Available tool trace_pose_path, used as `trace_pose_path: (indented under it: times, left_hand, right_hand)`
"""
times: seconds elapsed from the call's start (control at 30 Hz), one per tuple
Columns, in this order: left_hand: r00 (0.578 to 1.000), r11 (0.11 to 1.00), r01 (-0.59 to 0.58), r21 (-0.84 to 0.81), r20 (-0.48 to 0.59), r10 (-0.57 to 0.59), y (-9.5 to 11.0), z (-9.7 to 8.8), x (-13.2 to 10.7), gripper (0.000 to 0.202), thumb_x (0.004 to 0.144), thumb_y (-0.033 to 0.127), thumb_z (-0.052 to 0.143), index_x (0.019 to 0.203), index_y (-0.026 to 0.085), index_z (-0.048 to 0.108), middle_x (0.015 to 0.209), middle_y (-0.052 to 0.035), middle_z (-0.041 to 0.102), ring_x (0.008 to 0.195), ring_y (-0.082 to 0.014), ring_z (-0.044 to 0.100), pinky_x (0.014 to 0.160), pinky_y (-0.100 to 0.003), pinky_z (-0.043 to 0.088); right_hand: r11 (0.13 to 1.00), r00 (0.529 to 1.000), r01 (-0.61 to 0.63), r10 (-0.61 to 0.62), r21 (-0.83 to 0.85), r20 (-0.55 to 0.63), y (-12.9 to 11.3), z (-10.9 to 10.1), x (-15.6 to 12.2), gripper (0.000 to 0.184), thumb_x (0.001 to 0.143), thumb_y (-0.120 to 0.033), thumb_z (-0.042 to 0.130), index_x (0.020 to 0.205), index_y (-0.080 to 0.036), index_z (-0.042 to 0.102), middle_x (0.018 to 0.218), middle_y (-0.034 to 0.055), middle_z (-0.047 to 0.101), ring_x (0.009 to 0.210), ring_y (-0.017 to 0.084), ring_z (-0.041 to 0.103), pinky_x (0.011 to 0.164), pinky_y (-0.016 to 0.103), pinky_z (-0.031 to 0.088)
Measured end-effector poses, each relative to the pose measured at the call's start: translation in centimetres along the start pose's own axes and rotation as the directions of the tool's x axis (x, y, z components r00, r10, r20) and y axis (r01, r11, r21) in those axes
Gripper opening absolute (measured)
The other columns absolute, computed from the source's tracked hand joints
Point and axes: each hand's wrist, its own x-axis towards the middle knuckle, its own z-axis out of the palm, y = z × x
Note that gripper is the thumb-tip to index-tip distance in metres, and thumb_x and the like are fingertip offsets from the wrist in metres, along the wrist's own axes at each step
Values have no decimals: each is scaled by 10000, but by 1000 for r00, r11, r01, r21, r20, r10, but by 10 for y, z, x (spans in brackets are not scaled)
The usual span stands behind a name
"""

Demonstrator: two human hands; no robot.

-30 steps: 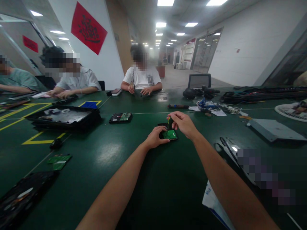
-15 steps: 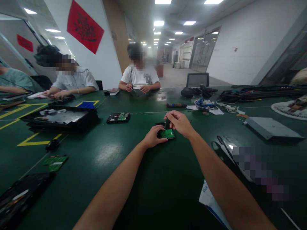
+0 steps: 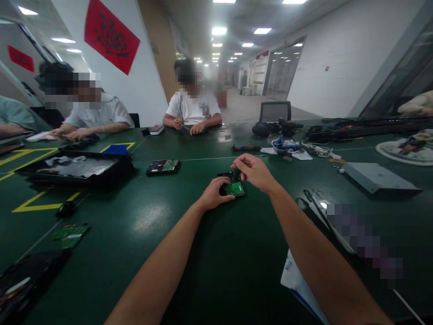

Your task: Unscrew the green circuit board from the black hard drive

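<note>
A small black drive with a green circuit board (image 3: 234,189) on top lies on the green table (image 3: 216,253), out in front of me. My left hand (image 3: 214,192) is closed around its left edge and holds it down. My right hand (image 3: 254,170) hovers over the board, fingers pinched round a dark-handled screwdriver (image 3: 236,174) that stands nearly upright with its tip on the board.
Another drive (image 3: 163,166) lies further left, beside a black tray (image 3: 72,167). A loose green board (image 3: 70,234) and dark parts sit at the near left. A grey metal case (image 3: 375,177), cables and tools lie to the right. People work at the far side.
My view has drifted slightly, so everything sits a little lower-left in frame. Both hands stay on the drive; the screwdriver's yellow part is now hidden by my fingers.
</note>
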Motion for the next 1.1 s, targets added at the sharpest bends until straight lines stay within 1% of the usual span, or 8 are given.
trace_pose_path:
  times: [0.2,0.3,0.37,0.47,0.57,0.77,1.0,1.1]
  left_hand:
    - [1000,1000,-1,-10,-1,1,1,0,0,581,704,421,861,1201,236,623,1351,-89,585,1312,-295,512,1130,-478,409]
    - [1000,1000,8,-6,0,-8,2,-1,-1,578,710,416,858,1204,233,622,1358,-90,579,1315,-294,510,1134,-474,407]
    - [1000,1000,23,-7,5,-23,3,-1,-1,584,709,418,858,1209,232,621,1365,-91,574,1318,-297,507,1135,-478,407]
    - [999,999,34,-11,18,-34,3,-2,-1,594,706,423,859,1215,233,619,1368,-94,573,1322,-305,505,1133,-488,407]
    - [1000,1000,27,-15,13,-27,2,-2,-1,600,701,429,861,1213,233,618,1372,-96,572,1326,-306,502,1131,-489,408]
    - [1000,1000,16,-19,3,-16,3,0,-1,591,704,416,859,1209,234,615,1370,-96,574,1329,-304,498,1137,-496,399]
    - [1000,1000,2,-14,15,-2,2,-2,-1,593,711,433,854,1216,235,615,1360,-96,576,1310,-290,510,1130,-480,408]
    - [1000,1000,-7,-12,14,7,-1,-1,-1,613,705,449,855,1225,234,613,1347,-100,582,1309,-288,512,1128,-478,409]
  right_hand:
    - [999,998,0,-3,38,70,-3,1,0,262,961,-411,526,1097,-232,662,1019,44,702,583,95,589,492,234,448]
    - [997,998,51,-50,-54,31,-2,0,1,231,930,-417,587,999,-222,691,936,31,704,652,113,590,548,237,454]
    - [995,1000,29,-29,-91,-5,-3,-2,1,236,910,-433,616,933,-207,681,861,29,698,658,123,588,554,242,453]
    - [998,1000,-28,28,-49,-13,-4,-2,0,233,895,-433,636,908,-200,637,892,38,711,562,99,548,487,237,415]
    - [999,999,-13,12,29,42,-5,0,-1,228,905,-432,627,925,-206,619,979,47,722,540,83,546,468,231,408]
    - [997,996,-30,24,66,83,-4,2,-1,273,953,-427,544,1079,-214,659,730,3,655,578,118,585,525,244,451]
    - [999,997,-4,2,-39,-72,0,-1,1,199,855,-394,686,851,-201,637,828,20,692,616,112,571,552,250,455]
    - [999,998,-33,34,16,-43,1,0,1,230,876,-427,662,879,-207,598,932,37,724,514,78,513,470,238,403]
